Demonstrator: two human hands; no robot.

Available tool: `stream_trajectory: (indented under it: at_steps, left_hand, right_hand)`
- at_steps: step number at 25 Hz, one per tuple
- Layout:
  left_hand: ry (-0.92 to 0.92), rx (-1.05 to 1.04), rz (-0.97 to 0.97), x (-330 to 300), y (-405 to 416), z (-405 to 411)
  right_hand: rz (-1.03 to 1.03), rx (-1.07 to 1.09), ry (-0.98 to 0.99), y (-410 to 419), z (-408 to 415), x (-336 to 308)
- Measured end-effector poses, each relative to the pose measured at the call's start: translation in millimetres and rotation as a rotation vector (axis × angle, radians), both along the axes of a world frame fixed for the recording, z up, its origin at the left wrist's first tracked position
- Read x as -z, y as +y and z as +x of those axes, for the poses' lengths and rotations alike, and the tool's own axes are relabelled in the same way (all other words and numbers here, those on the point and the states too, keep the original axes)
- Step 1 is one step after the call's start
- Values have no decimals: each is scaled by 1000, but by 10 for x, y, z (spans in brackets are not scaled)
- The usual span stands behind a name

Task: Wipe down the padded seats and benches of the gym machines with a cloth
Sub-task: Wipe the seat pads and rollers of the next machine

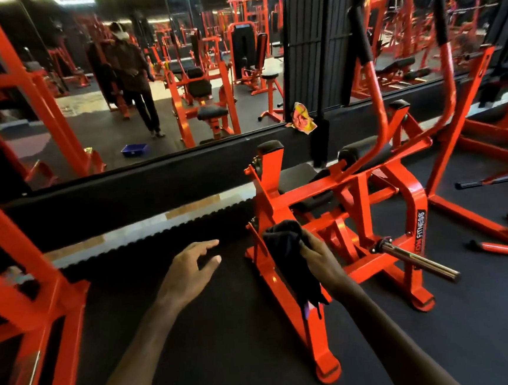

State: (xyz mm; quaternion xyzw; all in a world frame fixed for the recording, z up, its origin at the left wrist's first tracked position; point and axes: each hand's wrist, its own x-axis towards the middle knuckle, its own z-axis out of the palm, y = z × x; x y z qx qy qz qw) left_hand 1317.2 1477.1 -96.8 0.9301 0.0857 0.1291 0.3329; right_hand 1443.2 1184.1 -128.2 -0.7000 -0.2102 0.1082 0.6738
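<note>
My right hand (319, 255) grips a dark cloth (285, 251) that hangs down in front of an orange gym machine (368, 182). The machine's black padded seat (297, 174) lies just beyond its front upright, with black roller pads (362, 150) behind it. To the left, my left hand (191, 267) hovers over the dark floor with fingers spread and holds nothing. Neither hand touches the padding.
A wall mirror (114, 81) reflects the gym, a person and a blue tray. A colourful rag (303, 119) hangs by the mirror edge. Orange frames stand at the left (24, 289) and far right (496, 232). A chrome weight peg (418, 259) juts out toward me.
</note>
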Motion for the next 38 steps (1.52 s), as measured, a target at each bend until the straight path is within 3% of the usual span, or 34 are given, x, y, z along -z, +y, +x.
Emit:
stream_trajectory:
  at_steps: [8, 13, 20, 25, 28, 31, 38]
  left_hand:
    - [11, -47, -7, 346, 1908, 2346]
    - [129, -71, -68, 192, 3092, 3908]
    - [180, 131, 9, 279, 3865, 6118]
    - [280, 305, 29, 818, 4270, 7839]
    - [352, 503, 146, 1016, 4334, 8839]
    - [397, 624, 126, 1150, 4191, 9707]
    - [460, 1003, 99, 1871, 3294, 11379]
  right_hand:
    - [12, -33, 59, 2193, 2060, 538]
    - [8, 43, 153, 3338, 3177, 607]
    - [119, 342, 324, 4437, 4850, 954]
    - [126, 650, 415, 4683, 6160, 1592]
    - [76, 863, 461, 4621, 6860, 1970]
    - [43, 1055, 459, 4453, 7320, 1893]
    - [-107, 1431, 241, 4196, 8635, 2338]
